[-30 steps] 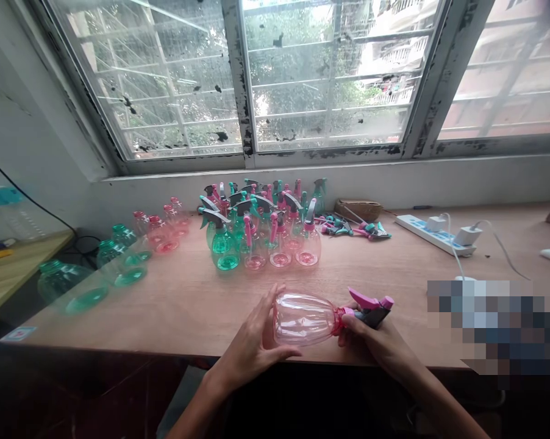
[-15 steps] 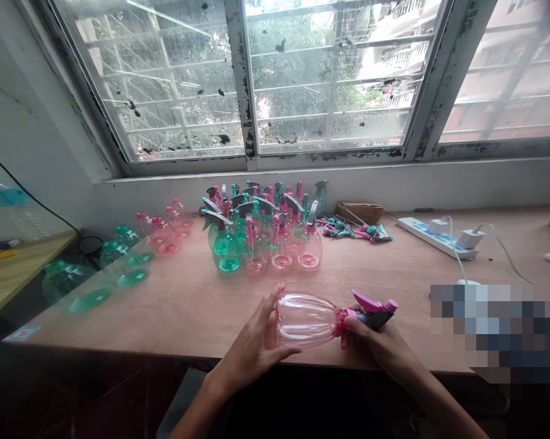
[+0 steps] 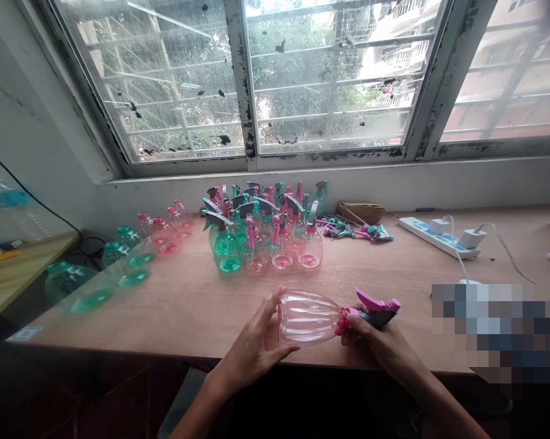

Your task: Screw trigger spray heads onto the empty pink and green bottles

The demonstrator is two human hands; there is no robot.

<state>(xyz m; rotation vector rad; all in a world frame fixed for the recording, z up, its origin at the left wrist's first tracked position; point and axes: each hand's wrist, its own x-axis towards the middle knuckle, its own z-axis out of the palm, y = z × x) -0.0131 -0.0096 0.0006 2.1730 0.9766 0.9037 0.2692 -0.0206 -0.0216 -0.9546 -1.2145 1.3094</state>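
Note:
A clear pink spray bottle (image 3: 308, 318) lies sideways in the air above the table's front edge, its base to the left. My left hand (image 3: 261, 335) is wrapped round the base end, thumb below and fingers behind. At the neck, my right hand (image 3: 371, 338) grips the collar of the pink and dark trigger spray head (image 3: 379, 310). The head sits at the bottle's mouth; whether it is fully screwed on I cannot tell. Some right fingers are hidden behind the neck.
Several finished-looking green and pink spray bottles (image 3: 282, 244) stand at the back centre. Loose spray heads (image 3: 355, 230) lie right of them, before a brown basket (image 3: 361, 211). Headless pink bottles (image 3: 166, 236) and green bottles (image 3: 133, 271) stand left. A power strip (image 3: 435, 236) with cables lies right.
The spray head and bottle have shifted very slightly to the right, and the bottle appears turned a little about its length. Both hands keep their hold.

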